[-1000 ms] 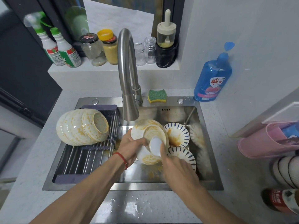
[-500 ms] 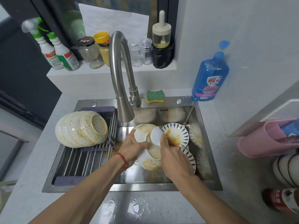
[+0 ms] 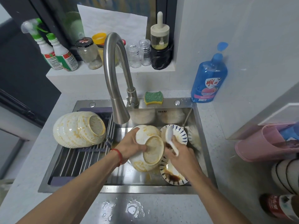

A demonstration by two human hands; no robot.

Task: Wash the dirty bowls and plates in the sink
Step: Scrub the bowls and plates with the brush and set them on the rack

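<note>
My left hand [image 3: 131, 147] grips a stack of dirty white bowls [image 3: 148, 147] streaked with yellow sauce, tilted on their side over the steel sink [image 3: 196, 120], bases facing me. My right hand [image 3: 181, 155] holds a white spoon [image 3: 169, 138] just right of the stack, its scoop pointing up. Behind the spoon a blue-striped plate [image 3: 179, 135] leans in the sink. A second blue-striped plate [image 3: 171, 175] smeared with brown sauce lies on the sink floor under my right wrist.
More dirty bowls [image 3: 77, 129] lie on their side on the roll-up rack [image 3: 77, 160] over the sink's left half. The faucet [image 3: 113, 75] arches above the bowls. A green sponge [image 3: 153, 98] and a blue soap bottle [image 3: 208, 78] stand behind the sink. A pink basket [image 3: 265, 143] sits at the right.
My right hand has pulled the white spoon out of the bowl stack and moved it right. The stack has tipped in my left hand so its bases face me.
</note>
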